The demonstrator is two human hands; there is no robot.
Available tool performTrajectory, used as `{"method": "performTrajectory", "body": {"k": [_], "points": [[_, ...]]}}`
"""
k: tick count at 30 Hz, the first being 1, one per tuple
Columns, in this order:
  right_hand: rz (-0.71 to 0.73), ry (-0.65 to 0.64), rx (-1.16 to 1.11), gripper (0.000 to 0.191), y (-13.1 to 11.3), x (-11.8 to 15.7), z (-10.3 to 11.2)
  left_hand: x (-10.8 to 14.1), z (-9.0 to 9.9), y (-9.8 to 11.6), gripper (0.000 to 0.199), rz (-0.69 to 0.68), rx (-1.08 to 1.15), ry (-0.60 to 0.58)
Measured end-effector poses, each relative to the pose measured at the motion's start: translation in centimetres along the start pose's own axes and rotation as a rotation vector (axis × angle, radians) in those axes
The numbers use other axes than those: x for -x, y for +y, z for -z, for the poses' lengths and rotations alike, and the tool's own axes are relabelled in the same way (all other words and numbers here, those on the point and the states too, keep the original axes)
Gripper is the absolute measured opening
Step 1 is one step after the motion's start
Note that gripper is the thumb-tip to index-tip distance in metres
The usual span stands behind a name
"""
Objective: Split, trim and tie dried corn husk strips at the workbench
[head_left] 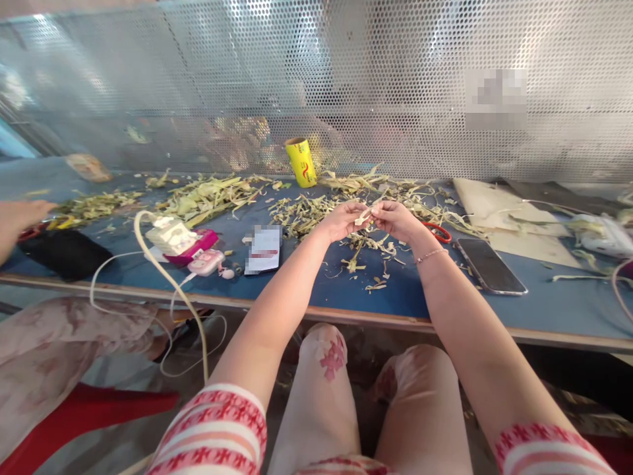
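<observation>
Over the middle of the blue table [341,290], my left hand [346,221] and my right hand [395,218] meet, fingertips pinched on one pale strip of dried plant [364,216]. Just behind and below them spreads a heap of dry yellow-green plant scraps [297,216], with smaller bits [353,264] fallen nearer the front edge. A red loop [439,231], perhaps a scissors handle, shows partly beside my right wrist.
A yellow tube [301,163] stands by the perforated metal panel [198,86]. Left are a plant pile [212,198], a cabled charger [173,237], a packet [264,249], a black pouch [66,252] and another person's hand [24,218]. Right are a phone [490,265] and cardboard [509,211].
</observation>
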State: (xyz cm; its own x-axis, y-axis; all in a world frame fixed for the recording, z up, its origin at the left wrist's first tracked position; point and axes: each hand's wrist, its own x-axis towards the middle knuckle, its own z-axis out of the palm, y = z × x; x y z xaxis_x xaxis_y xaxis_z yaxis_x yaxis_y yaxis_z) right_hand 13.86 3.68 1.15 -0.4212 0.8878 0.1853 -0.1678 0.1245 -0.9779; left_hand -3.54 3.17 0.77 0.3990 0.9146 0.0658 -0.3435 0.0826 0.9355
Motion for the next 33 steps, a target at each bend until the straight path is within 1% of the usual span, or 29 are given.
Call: {"method": "performTrajectory", "body": {"k": [5,8,12,17,22,27,33], "points": [[0.003,-0.004,0.041,0.046,0.1,-0.1,0.1,0.1,0.3,0.0,0.013,0.021,-0.035,0.012],[0.028,0.032,0.073,0.048,0.3,-0.3,0.2,0.1,0.2,0.1,0.012,0.018,-0.057,0.009],[0.04,0.089,0.121,0.05,0.7,-0.7,0.0,0.1,-0.1,0.1,0.012,-0.009,-0.082,0.063],[0.03,0.07,0.261,0.046,1.0,-0.8,-0.3,0.0,-0.5,-0.1,0.013,-0.066,-0.207,0.092],[0.044,0.114,0.387,0.042,1.2,-1.2,-0.1,-0.1,-0.7,-0.4,0.01,-0.076,-0.309,0.176],[0.105,0.134,0.448,0.041,1.5,-1.7,0.1,-0.3,-0.8,-0.4,0.012,-0.074,-0.282,0.197],[0.191,0.193,0.593,0.037,1.5,-1.5,0.0,0.0,-0.9,0.0,0.011,0.001,-0.169,0.175]]}}
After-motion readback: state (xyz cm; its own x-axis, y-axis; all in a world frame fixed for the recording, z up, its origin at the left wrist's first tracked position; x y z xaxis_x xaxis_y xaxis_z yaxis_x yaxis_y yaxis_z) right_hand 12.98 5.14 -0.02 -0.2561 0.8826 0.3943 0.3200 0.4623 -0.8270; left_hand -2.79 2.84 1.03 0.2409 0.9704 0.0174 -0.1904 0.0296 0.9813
